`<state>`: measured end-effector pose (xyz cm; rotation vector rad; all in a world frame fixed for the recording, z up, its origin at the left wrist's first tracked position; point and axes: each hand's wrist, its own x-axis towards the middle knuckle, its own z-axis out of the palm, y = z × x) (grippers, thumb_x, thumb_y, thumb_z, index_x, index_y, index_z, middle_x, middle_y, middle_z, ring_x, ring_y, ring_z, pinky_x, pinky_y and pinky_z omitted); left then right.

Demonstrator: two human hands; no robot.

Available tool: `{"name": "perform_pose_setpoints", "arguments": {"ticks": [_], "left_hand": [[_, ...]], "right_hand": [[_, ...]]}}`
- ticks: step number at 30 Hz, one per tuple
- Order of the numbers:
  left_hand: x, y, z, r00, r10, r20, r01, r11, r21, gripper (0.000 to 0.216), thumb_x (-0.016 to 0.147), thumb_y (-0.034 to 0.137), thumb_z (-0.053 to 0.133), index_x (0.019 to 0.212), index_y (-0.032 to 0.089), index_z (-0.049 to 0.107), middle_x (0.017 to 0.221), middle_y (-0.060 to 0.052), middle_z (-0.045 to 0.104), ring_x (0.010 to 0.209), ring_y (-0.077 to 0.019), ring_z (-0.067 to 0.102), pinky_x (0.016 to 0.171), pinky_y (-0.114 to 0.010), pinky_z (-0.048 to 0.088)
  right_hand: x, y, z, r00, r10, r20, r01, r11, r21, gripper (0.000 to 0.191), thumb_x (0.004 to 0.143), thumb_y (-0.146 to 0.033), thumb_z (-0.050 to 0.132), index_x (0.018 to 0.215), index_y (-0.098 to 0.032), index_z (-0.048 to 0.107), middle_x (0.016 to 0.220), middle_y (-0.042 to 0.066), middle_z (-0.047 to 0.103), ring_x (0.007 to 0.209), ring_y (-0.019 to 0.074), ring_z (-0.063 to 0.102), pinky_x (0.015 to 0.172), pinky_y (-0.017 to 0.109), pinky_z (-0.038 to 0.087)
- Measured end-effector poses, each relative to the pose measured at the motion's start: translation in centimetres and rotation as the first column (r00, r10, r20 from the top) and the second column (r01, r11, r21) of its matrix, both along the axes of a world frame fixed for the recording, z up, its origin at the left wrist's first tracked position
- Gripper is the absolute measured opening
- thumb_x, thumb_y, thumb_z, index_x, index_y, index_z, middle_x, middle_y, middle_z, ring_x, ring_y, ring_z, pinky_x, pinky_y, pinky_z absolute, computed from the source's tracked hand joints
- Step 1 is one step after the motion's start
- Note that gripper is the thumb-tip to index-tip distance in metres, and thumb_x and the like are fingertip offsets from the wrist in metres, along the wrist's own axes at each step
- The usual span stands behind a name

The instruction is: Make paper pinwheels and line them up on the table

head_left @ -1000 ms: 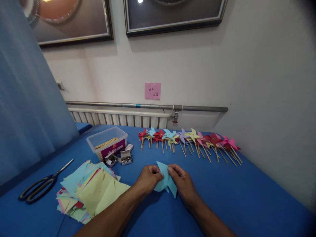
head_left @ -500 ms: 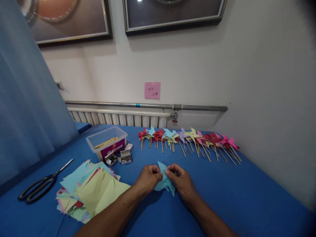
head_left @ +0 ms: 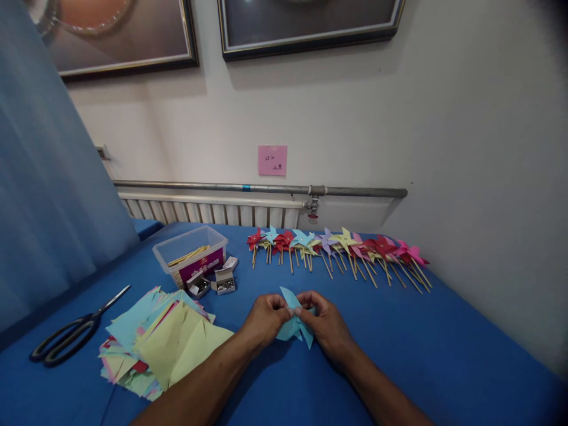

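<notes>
Here, a light blue paper piece [head_left: 293,326] is pinched just above the desk [head_left: 444,355] between the left hand [head_left: 266,319] and the right hand [head_left: 326,325]. The fingers of both are closed on its middle, seemingly so that its folded corners are held together. A stack of cut paper [head_left: 164,343] is laid just to the left, within reach, and pinwheels [head_left: 341,242] are lined up along the far edge, out of the way.

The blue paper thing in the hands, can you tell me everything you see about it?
The light blue paper piece is thin and matte. It is folded into pointed flaps, a bit like a pinwheel head. One sharp tip sticks up between the hands and other tips fan out below. The left hand and the right hand pinch it near its middle from either side. It sits low over the blue tablecloth, in front of the person. Whether its lower tips touch the cloth cannot be told.
</notes>
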<state>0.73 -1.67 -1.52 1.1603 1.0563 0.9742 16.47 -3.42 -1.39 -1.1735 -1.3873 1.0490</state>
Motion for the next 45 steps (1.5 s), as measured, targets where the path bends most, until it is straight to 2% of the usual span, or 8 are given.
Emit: {"name": "perform_pose_setpoints", "arguments": {"ticks": [8, 14, 21, 27, 35, 39, 42, 45], "left_hand": [[0.1, -0.1, 0.2, 0.999, 0.035, -0.004, -0.035, 0.999, 0.007, 0.034, 0.055, 0.038, 0.079, 0.058, 0.017, 0.052, 0.048, 0.007, 0.047, 0.044, -0.0065, 0.037, 0.047, -0.022, 0.026], [0.4, -0.2, 0.0, 0.994, 0.103, -0.035, -0.102, 0.994, 0.035, 0.032, 0.057, 0.041, 0.074, 0.059, 0.017, 0.054, 0.049, 0.005, 0.049, 0.045, -0.0072, 0.037, 0.046, -0.023, 0.027], [0.1, -0.1, 0.0, 0.997, 0.068, -0.029, -0.069, 0.998, -0.010, 0.033, 0.059, 0.044, 0.075, 0.063, 0.016, 0.057, 0.050, 0.004, 0.052, 0.045, -0.0082, 0.040, 0.047, -0.023, 0.030], [-0.3, 0.3, 0.0, 0.999, -0.005, -0.041, 0.003, 0.999, -0.048, 0.031, 0.051, 0.032, 0.081, 0.061, 0.016, 0.056, 0.052, 0.003, 0.056, 0.045, -0.0081, 0.044, 0.048, -0.023, 0.031], [-0.3, 0.2, 0.1, 1.000, 0.004, -0.018, -0.004, 1.000, -0.026, 0.024, 0.053, 0.027, 0.077, 0.061, 0.015, 0.057, 0.052, 0.004, 0.056, 0.045, -0.0080, 0.044, 0.048, -0.023, 0.032], [-0.3, 0.4, 0.0, 0.999, 0.036, -0.038, -0.036, 0.999, -0.009, 0.020, 0.059, 0.024, 0.072, 0.059, 0.018, 0.053, 0.048, 0.006, 0.050, 0.042, -0.0074, 0.039, 0.045, -0.022, 0.028], [-0.4, 0.4, 0.4, 0.995, 0.096, -0.036, -0.096, 0.995, -0.017, 0.020, 0.060, 0.021, 0.069, 0.058, 0.019, 0.050, 0.046, 0.006, 0.048, 0.041, -0.0073, 0.037, 0.044, -0.022, 0.025], [-0.9, 0.4, 1.2, 0.992, 0.123, 0.029, -0.121, 0.990, -0.073, 0.015, 0.060, 0.019, 0.066, 0.060, 0.018, 0.052, 0.048, 0.004, 0.050, 0.042, -0.0076, 0.040, 0.045, -0.022, 0.026]], "right_hand": [[-0.1, 0.2, -0.1, 1.000, 0.023, -0.014, -0.024, 0.996, -0.089, 0.029, 0.069, -0.035, 0.072, 0.092, -0.018, 0.066, 0.078, -0.001, 0.062, 0.061, 0.0124, 0.055, 0.056, 0.024, 0.044], [-0.2, 0.0, 0.0, 1.000, 0.029, 0.003, -0.029, 0.995, -0.097, 0.026, 0.071, -0.035, 0.069, 0.090, -0.018, 0.065, 0.081, 0.000, 0.061, 0.062, 0.0130, 0.055, 0.056, 0.024, 0.044], [-0.3, -0.2, 0.3, 0.999, 0.038, 0.020, -0.036, 0.995, -0.093, 0.027, 0.073, -0.036, 0.065, 0.092, -0.018, 0.063, 0.084, 0.002, 0.064, 0.063, 0.0137, 0.057, 0.056, 0.025, 0.045], [-0.1, -0.2, 0.3, 0.997, 0.054, 0.060, -0.048, 0.995, -0.091, 0.025, 0.073, -0.034, 0.066, 0.091, -0.018, 0.064, 0.083, 0.001, 0.064, 0.065, 0.0143, 0.057, 0.059, 0.025, 0.045], [-0.1, -0.1, 0.2, 0.998, 0.031, 0.048, -0.026, 0.994, -0.102, 0.030, 0.071, -0.035, 0.069, 0.095, -0.019, 0.063, 0.085, 0.001, 0.064, 0.064, 0.0146, 0.058, 0.057, 0.026, 0.045], [0.1, 0.5, -0.4, 0.999, -0.021, -0.039, 0.016, 0.992, -0.124, 0.050, 0.067, -0.038, 0.076, 0.110, -0.018, 0.060, 0.079, 0.000, 0.064, 0.060, 0.0147, 0.057, 0.055, 0.026, 0.044], [0.2, 0.5, -0.6, 0.983, 0.027, -0.183, -0.049, 0.992, -0.118, 0.064, 0.074, -0.043, 0.072, 0.129, -0.019, 0.051, 0.066, -0.004, 0.059, 0.056, 0.0144, 0.054, 0.055, 0.025, 0.041], [0.2, 0.0, -0.1, 0.970, 0.109, -0.216, -0.127, 0.989, -0.071, 0.061, 0.082, -0.040, 0.066, 0.137, -0.021, 0.047, 0.070, -0.003, 0.061, 0.059, 0.0142, 0.055, 0.058, 0.026, 0.042]]}}
